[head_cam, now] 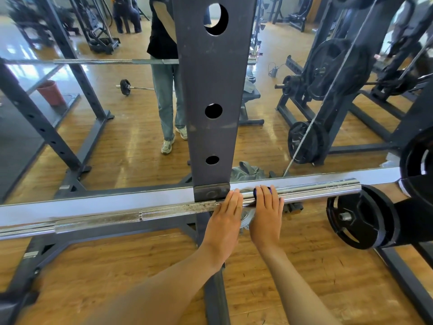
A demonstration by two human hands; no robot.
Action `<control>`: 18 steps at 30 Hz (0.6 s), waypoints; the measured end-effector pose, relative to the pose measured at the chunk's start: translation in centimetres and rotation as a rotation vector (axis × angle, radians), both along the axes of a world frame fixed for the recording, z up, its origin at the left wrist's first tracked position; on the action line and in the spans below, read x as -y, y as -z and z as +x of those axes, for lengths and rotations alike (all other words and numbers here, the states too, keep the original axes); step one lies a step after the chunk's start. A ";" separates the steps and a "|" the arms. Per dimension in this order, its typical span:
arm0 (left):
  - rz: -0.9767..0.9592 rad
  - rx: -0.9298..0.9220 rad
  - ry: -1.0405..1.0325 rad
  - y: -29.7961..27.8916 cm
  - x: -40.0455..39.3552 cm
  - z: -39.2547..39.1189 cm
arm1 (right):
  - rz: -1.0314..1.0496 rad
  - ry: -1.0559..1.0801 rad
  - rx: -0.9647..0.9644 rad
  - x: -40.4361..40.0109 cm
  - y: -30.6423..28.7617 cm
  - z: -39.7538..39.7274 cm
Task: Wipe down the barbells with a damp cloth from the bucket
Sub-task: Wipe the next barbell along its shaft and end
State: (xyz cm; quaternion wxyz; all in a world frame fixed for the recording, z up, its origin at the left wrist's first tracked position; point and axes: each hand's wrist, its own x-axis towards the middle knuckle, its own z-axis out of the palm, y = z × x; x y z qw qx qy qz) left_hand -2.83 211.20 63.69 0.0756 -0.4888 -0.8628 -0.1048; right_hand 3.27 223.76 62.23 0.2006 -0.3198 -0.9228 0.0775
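A: Start at the fingers. What are they doing?

B: The right hand point(266, 214) has its fingers curled over the bar point(304, 191), and a bit of blue cloth point(256, 192) shows under the fingertips, so I'd say it presses the cloth onto the chrome sleeve. The left hand point(226, 219) lies just beside it, fingers straight and flat on the bar near the collar, clasping nothing.

A: And the bar itself?

B: It lies across the rack, passing in front of the upright point(212, 113), with the sleeve end free to the right. A plate point(359, 218) hangs on a peg just below that end.

A: What could go wrong?

B: Most of the cloth is hidden under the palm, so it looks bunched small; a long stroke may let bare fingers ride the metal and leave streaks. The sleeve probably spins, so a wipe around it could just turn it instead of cleaning. Sliding left, the left hand's fingertips sit close to the hook on the upright and could get pinched.

A: And the bucket?

B: A red bucket point(50, 92) shows only in the mirror, well apart, so rewetting means walking away.
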 end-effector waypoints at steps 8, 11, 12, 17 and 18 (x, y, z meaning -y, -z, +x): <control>0.032 0.032 -0.030 0.3 0.1 0.5 | -0.037 0.030 -0.032 0.4 -0.1 -0.5; 0.042 0.067 -0.040 0.2 0.1 0.8 | 0.090 -0.157 0.005 0.9 0.3 0.0; 0.035 0.076 -0.030 0.2 0.0 0.8 | 0.109 -0.150 0.014 0.0 0.3 0.3; 0.016 0.110 -0.007 0.1 0.1 0.5 | 0.001 0.015 -0.031 0.3 0.5 0.0; 0.015 0.120 -0.005 0.1 0.1 0.6 | 0.066 -0.071 -0.011 0.4 0.7 0.3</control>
